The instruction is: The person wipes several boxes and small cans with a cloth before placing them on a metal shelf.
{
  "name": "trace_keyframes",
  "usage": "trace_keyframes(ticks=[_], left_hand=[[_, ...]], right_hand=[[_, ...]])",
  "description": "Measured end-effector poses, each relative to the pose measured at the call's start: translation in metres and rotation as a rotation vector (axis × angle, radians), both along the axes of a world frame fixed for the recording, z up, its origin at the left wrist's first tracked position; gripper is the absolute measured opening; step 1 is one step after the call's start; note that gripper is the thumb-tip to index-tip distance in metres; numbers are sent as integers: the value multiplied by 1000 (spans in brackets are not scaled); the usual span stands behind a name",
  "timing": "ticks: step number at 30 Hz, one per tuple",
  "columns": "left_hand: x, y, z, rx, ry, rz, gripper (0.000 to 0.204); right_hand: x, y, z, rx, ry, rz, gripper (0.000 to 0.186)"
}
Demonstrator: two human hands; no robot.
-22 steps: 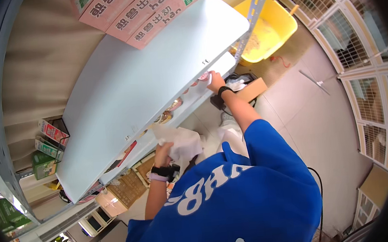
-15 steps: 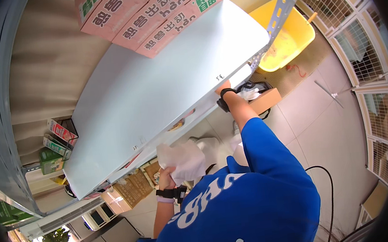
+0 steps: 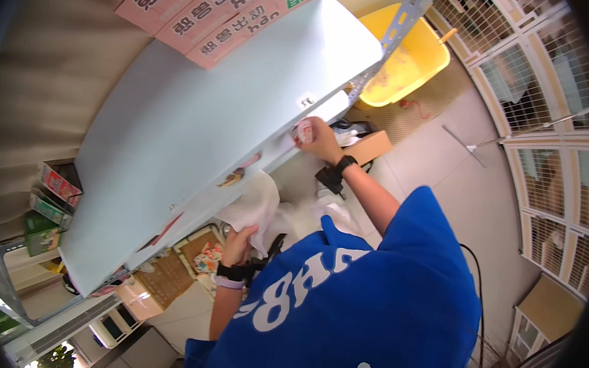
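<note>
My left hand [image 3: 239,245] is closed on a thin, crumpled white bag or sheet [image 3: 252,203]; I cannot tell which. It hangs just below the front edge of the light blue shelf [image 3: 210,121]. My right hand [image 3: 322,142] grips a small round can [image 3: 303,132] with a pinkish end, by the right part of the shelf's front edge. Motion blurs the can a little. Both wrists carry black bands.
Pink cartons [image 3: 222,17] are stacked on the shelf's far side. Beyond its right end stands a yellow tub [image 3: 407,67] near a perforated metal post [image 3: 419,5]. An open brown box [image 3: 369,148] sits below. Wire-fronted cages [image 3: 549,138] line the right.
My right hand has come out from under the shelf edge with a can in it. The left hand still holds the white bag or sheet. The view has shifted slightly.
</note>
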State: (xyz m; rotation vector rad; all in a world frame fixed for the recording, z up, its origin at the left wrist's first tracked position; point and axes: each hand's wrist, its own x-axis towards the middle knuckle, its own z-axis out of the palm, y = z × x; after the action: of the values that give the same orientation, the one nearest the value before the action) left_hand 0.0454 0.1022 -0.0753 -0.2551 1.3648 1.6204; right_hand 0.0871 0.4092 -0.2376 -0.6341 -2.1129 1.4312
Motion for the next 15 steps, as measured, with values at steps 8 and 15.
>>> trace_keyframes(ticks=[8,15], left_hand=[[11,59,65,624,152,-324,51],[29,94,113,706,262,-60,52]], right_hand=[[73,-36,238,-59,-6,241,63],[77,-68,307,281,250,197,68]])
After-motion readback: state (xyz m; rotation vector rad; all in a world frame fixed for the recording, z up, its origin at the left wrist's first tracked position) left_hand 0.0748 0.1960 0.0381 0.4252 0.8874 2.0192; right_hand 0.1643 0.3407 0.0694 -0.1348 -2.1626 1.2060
